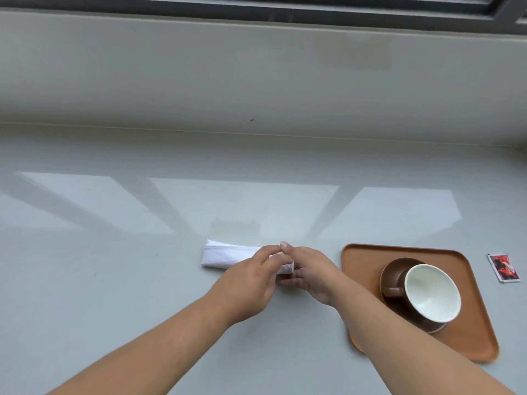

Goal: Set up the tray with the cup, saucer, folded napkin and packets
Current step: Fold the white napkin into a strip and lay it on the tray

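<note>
A white folded napkin (225, 255) lies on the grey counter, left of the tray. My left hand (251, 283) and my right hand (309, 273) both pinch its right end, which they partly hide. The orange-brown tray (362, 260) sits to the right. On it a brown saucer (392, 270) carries a brown cup (432, 292) with a white inside, handle pointing left. A red and black packet (504, 267) lies on the counter, just right of the tray.
The grey counter (114, 252) stretches wide to the left and in front. A low wall ledge (256, 81) and a dark window frame (285, 2) run along the back.
</note>
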`<move>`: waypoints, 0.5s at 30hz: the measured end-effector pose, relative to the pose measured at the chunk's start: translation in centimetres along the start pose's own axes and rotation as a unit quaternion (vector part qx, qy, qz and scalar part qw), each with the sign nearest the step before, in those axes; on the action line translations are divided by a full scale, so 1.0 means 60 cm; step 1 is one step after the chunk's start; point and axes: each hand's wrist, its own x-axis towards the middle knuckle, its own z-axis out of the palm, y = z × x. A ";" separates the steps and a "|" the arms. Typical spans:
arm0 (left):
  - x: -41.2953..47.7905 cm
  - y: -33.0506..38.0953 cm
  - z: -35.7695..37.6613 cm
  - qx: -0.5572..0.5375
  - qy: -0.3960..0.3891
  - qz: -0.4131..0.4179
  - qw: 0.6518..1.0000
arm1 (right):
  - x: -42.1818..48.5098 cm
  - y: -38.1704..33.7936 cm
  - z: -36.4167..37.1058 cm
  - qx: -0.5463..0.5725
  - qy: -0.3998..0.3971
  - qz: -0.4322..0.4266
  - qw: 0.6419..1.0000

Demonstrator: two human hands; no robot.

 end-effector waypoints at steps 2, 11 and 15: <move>-0.018 -0.009 -0.014 0.017 0.032 -0.005 0.999 | 0.001 -0.005 0.006 -0.008 0.029 -0.016 0.999; -0.099 -0.062 -0.085 0.046 0.047 -0.153 0.986 | -0.018 -0.026 0.062 -0.108 0.104 -0.044 0.988; -0.141 -0.057 -0.091 0.045 0.015 -0.178 0.983 | -0.034 -0.035 0.091 -0.156 0.096 -0.064 0.981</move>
